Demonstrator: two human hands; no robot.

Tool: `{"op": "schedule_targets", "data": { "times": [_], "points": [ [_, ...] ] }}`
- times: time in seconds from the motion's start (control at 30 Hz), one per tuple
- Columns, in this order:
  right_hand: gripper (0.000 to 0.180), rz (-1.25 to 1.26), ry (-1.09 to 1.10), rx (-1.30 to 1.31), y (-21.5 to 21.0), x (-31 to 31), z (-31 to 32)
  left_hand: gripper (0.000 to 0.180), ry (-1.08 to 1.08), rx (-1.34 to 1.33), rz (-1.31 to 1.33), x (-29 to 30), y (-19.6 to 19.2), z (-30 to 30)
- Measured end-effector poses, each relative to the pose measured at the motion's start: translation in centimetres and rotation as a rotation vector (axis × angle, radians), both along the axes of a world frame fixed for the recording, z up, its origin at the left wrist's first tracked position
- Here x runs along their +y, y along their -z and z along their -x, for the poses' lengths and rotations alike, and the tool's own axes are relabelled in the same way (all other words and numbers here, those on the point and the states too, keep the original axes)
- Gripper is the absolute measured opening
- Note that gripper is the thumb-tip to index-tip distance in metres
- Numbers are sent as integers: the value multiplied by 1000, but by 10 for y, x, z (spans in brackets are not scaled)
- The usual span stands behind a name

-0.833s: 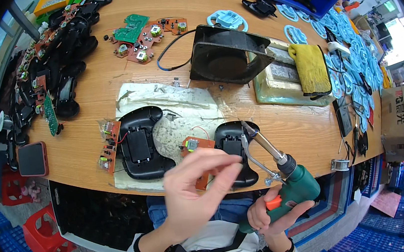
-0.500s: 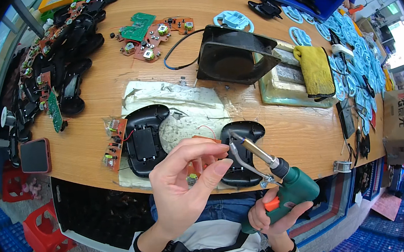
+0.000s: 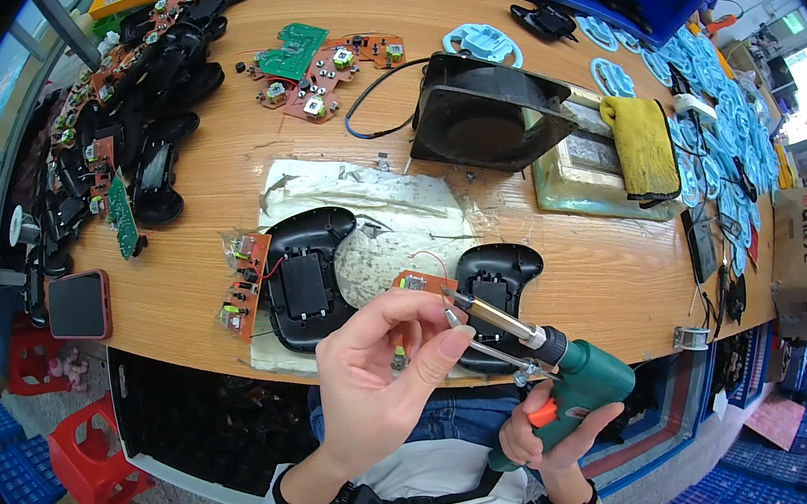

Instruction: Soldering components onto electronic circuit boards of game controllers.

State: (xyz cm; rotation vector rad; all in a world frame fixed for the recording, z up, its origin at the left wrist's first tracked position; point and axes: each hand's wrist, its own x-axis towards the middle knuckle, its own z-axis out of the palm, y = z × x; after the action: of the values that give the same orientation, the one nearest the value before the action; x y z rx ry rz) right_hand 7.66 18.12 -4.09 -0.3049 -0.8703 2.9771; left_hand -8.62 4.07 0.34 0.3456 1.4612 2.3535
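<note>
Head view: left hand (image 3: 380,386) pinching a small component (image 3: 398,358); right hand (image 3: 552,435) clenching green pistol-shaped soldering iron (image 3: 537,351), tip nearing fingertips (image 3: 455,344), risking burns.

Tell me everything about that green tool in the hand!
The green soldering gun looks like plastic, shaped like a pistol, with an orange trigger and a slim metal tip slanting up and left. The right hand grips its handle. The tip ends close to the left hand fingers, above the black controller shell.

Head-worn fisheye, downward over workbench (image 3: 215,190)
</note>
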Motion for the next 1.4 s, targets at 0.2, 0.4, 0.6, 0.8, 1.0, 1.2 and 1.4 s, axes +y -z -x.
{"op": "schedule_targets", "data": {
  "times": [0.2,0.4,0.6,0.8,1.0,1.2,1.4],
  "points": [
    [107,20,-11,-3,2,0,0,17,-26,-42,-30,5,-3,-5],
    [108,45,0,7,3,-3,0,19,-35,-25,-145,9,-2,-7],
    [109,41,6,11,6,-6,0,19,-65,-26,-177,11,-2,-9],
    [110,38,24,22,8,-9,-1,19,-68,-36,-223,11,-1,-10],
    [112,19,43,5,6,-11,0,19,-62,-29,-222,10,1,-9],
    [114,-17,40,25,7,-10,-1,19,-63,-46,-235,11,2,-10],
    [112,-110,42,-35,6,-8,-1,19,-62,-65,-214,13,2,-8]
  ]
}}
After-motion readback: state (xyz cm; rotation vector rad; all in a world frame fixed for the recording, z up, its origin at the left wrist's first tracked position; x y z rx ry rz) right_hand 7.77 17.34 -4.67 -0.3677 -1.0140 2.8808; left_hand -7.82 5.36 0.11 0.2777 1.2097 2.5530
